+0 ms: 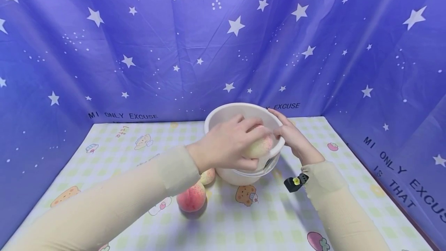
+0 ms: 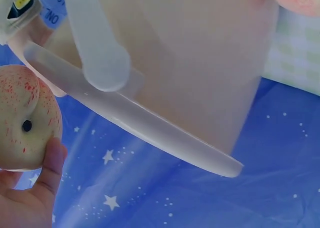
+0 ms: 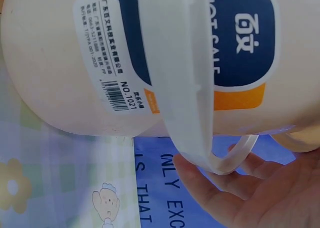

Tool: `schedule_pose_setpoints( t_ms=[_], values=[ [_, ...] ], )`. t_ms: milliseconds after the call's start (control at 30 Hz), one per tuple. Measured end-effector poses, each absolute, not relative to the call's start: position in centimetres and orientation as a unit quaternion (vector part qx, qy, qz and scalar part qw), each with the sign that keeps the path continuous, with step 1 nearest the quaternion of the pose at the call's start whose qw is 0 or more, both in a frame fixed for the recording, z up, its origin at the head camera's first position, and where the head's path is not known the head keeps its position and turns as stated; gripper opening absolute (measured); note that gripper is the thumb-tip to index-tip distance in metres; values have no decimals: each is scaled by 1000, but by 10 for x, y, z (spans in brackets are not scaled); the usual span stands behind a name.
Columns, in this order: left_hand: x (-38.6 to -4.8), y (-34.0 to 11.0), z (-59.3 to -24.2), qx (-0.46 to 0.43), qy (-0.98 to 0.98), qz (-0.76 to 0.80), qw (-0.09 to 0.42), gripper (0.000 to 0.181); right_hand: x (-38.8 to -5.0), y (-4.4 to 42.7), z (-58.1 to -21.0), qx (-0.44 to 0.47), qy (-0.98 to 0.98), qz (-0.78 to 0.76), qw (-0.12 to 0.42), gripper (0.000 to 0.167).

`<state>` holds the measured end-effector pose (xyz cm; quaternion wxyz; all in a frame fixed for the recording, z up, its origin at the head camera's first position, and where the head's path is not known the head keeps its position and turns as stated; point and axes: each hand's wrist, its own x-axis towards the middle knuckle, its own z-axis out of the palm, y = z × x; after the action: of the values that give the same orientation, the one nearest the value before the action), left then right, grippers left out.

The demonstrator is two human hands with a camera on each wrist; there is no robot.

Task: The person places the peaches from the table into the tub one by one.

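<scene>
My left hand [image 1: 223, 142] grips a pale peach [image 1: 259, 147] with red speckles at the mouth of a white plastic bucket [image 1: 240, 106]. In the left wrist view, the thumb presses this peach [image 2: 22, 133] beside the bucket's rim [image 2: 150, 128]. My right hand [image 1: 296, 138] holds the bucket's right side at the rim, with the thumb over the edge. The bucket leans a little, and its bail handle [image 3: 180, 77] hangs across the label in the right wrist view. The left hand and forearm hide much of the bucket's inside.
A red peach [image 1: 191, 198] and a paler peach [image 1: 208, 176] lie on the checked tablecloth [image 1: 271, 220], left of the bucket and near the left forearm. A purple star-patterned curtain [image 1: 195, 30] closes off the back and sides. A black wrist camera [image 1: 296, 182] sits on the right sleeve.
</scene>
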<state>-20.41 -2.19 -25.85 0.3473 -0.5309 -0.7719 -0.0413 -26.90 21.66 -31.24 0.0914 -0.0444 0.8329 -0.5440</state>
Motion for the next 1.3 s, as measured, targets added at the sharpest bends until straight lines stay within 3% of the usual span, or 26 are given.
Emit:
schedule_pose_setpoints(
  t_ms=[600, 933, 1300],
  values=[
    [-221, -27, -257, -464, -835, -45, 292, 57, -268, 216, -312, -41, 836, -540, 91, 97],
    [-232, -26, -253, -415, -882, -46, 218, 62, -269, 216, -311, -39, 836, -540, 87, 96],
    [-243, -25, -259, -384, -899, -70, 200, 62, -268, 216, -312, -41, 835, -542, 85, 97]
  ],
)
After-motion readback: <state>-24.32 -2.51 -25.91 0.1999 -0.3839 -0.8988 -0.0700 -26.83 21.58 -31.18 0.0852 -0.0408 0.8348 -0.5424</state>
